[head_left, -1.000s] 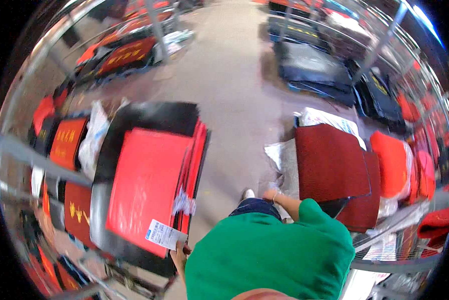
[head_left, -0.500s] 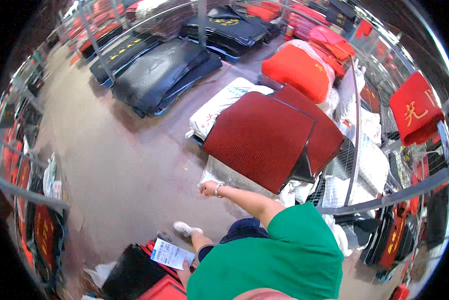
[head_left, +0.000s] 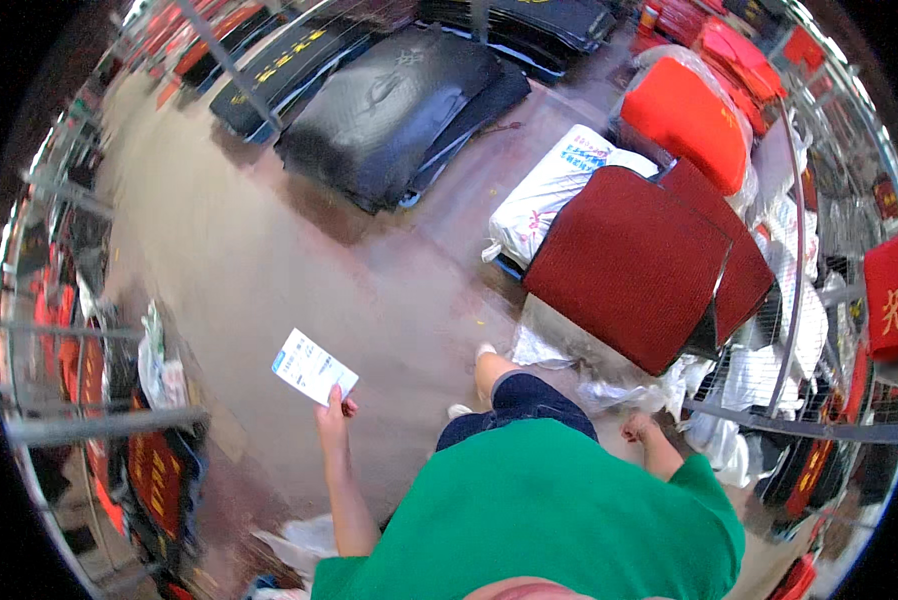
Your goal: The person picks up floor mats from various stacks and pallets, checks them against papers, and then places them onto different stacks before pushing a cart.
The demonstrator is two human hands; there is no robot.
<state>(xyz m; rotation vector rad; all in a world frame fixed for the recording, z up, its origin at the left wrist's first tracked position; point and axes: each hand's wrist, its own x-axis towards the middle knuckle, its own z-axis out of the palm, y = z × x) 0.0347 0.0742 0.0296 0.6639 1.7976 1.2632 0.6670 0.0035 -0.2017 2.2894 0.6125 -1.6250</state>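
Observation:
My left hand point(head_left: 336, 405) is raised over the floor, pinching a white printed paper slip point(head_left: 309, 370) with a blue corner by its lower edge. My right hand point(head_left: 639, 427) hangs low at my right side, fingers curled in and nothing visible in them. It is nearest to crumpled clear plastic wrapping point(head_left: 619, 392) on the floor. Just beyond lies a stack of dark red ribbed mats point(head_left: 639, 265), partly overlapping a white woven sack point(head_left: 549, 195).
Stacked black mats point(head_left: 389, 110) lie ahead on the floor point(head_left: 209, 230). A plastic-wrapped bright red bundle point(head_left: 684, 120) sits at the far right. Metal racks with a grey rail point(head_left: 109, 425) stand at left, and a wire-mesh rack point(head_left: 809, 425) stands at right.
My left hand has lifted the slip up and forward from beside my leg. My right hand has drawn back to my right side. The view has shifted, with the mats now farther right.

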